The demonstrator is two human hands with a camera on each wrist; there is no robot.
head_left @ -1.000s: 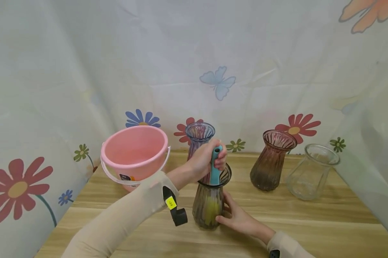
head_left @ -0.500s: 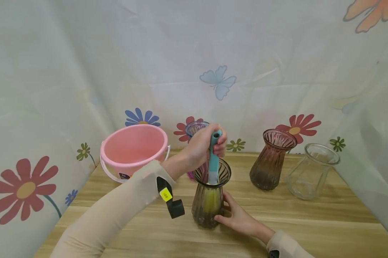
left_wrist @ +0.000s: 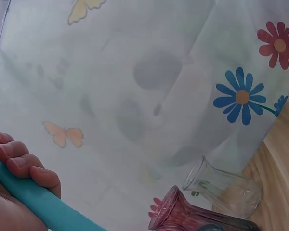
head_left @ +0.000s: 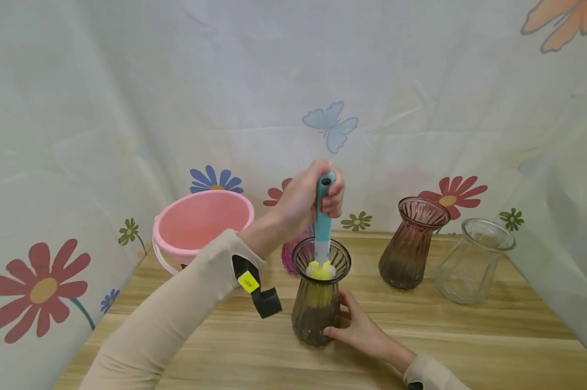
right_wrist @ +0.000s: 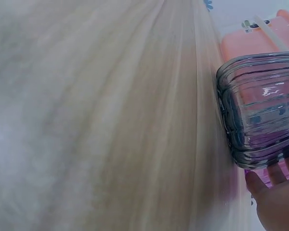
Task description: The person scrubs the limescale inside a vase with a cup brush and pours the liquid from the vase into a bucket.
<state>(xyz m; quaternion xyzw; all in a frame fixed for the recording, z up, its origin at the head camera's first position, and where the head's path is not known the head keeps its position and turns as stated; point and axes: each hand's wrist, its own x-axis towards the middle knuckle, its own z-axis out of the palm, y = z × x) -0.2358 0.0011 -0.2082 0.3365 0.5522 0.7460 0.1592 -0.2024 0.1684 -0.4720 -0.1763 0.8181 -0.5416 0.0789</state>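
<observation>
My left hand (head_left: 309, 196) grips the turquoise handle of a bottle brush (head_left: 324, 216), upright over a smoky grey ribbed glass vase (head_left: 315, 317). The brush's yellow and white sponge head (head_left: 321, 271) sits in the vase's mouth, partly seen through the glass. Low on the vase, my right hand (head_left: 359, 329) holds its side, thumb in front and fingers round the back. In the left wrist view, fingers (left_wrist: 21, 161) curl round the turquoise handle (left_wrist: 43, 202). The right wrist view shows the vase's base (right_wrist: 231, 115) with fingers along its side.
A pink bucket (head_left: 203, 225) with a white handle stands at the left, partly behind my left arm. A purple-blue vase (head_left: 289, 257) is mostly hidden behind my left hand. To the right stand a reddish vase (head_left: 410, 249) and a clear glass vase (head_left: 469, 271) on the wooden table (head_left: 254, 352).
My left hand has risen with the brush, drawing the sponge head from deep inside the vase up into its mouth. The right hand and the vase have stayed in place.
</observation>
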